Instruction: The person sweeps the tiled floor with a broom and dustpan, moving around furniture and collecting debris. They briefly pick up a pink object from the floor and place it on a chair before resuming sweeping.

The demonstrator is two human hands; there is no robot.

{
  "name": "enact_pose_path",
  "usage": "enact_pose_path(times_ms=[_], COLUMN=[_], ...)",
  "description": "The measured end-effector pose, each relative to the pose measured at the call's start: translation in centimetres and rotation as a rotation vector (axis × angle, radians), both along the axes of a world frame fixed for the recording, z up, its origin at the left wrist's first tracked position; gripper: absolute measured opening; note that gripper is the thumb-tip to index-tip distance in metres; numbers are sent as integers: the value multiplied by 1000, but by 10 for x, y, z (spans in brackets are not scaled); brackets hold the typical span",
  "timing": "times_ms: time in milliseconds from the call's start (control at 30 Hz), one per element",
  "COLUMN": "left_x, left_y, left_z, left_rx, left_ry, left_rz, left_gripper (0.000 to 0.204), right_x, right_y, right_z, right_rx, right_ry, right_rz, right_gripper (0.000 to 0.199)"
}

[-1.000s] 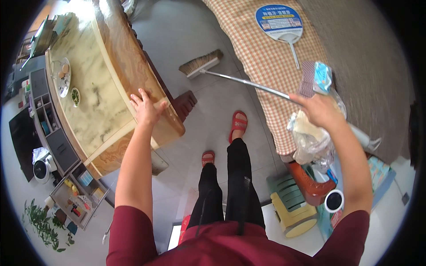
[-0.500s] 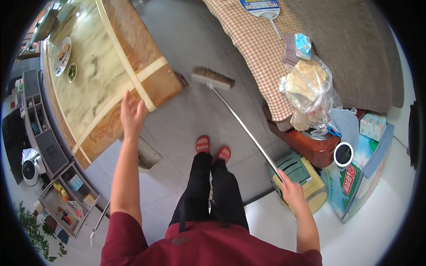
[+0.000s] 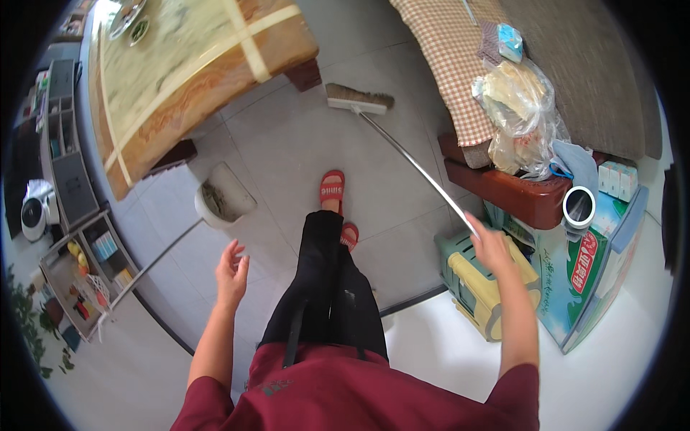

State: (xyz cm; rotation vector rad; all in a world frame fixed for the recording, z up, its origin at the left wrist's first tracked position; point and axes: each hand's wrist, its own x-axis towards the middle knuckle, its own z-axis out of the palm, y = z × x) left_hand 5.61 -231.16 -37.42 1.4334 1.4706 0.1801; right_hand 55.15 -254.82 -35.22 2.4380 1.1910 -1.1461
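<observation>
A broom (image 3: 420,164) slants across the tiled floor, its bristle head lying far off between table and sofa. My right hand (image 3: 490,248) is wrapped round the upper end of its metal handle. My left hand (image 3: 231,273) hangs in the air with nothing in it, fingers apart, over the floor to the left of my legs. Just beyond that hand stands a long-handled white dustpan (image 3: 243,197) with dusty debris inside. Its thin handle runs down to the left, apart from my fingers.
A marble-topped table (image 3: 194,54) fills the far left. On the right, a sofa with a checked cover (image 3: 449,68) carries a clear plastic bag (image 3: 521,97). Beside my right arm are a yellow-green plastic box (image 3: 471,276) and a large carton (image 3: 568,287). A shelf cart (image 3: 90,262) stands left.
My left hand has come down and back from beside the table edge. The view has shifted forward as I stepped, bringing the dustpan into fuller sight. My right hand keeps the broom.
</observation>
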Motion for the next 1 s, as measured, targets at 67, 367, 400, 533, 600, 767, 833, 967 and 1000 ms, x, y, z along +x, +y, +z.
enact_pose_path(times_ms=[67,367,400,533,600,767,833,967,1000], left_x=[-37,-126,-137,-185,-196,-173,-190,-263,-273], left_y=[-36,-117,-120,-119,-111,-46,-29,28,40], left_z=[7,6,7,-6,-3,85,120,197,208], left_rx=[-39,-41,-37,-41,28,389,760,1434,1428], left_ry=[18,88,120,114,158,133,54,561,795], left_rz=[6,46,52,108,-9,-379,-372,-453,-517], left_gripper=[42,37,37,35,35,38,37,35,39], right_x=[-42,-59,-75,-147,-221,-377,-404,-425,-418], right_y=[-32,-25,33,28,-17,-67,-72,-79,-70], right_z=[28,-122,-106,-173,-192,-118,-82,-40,-42], right_rx=[-42,542,116,182,298,134,88,59,94], right_ry=[98,-130,-7,-17,-62,182,203,90,73], right_rz=[-262,-294,-662,-680,-511,-539,-529,-446,-378], right_gripper=[49,50,50,53,57,59,58,56,57])
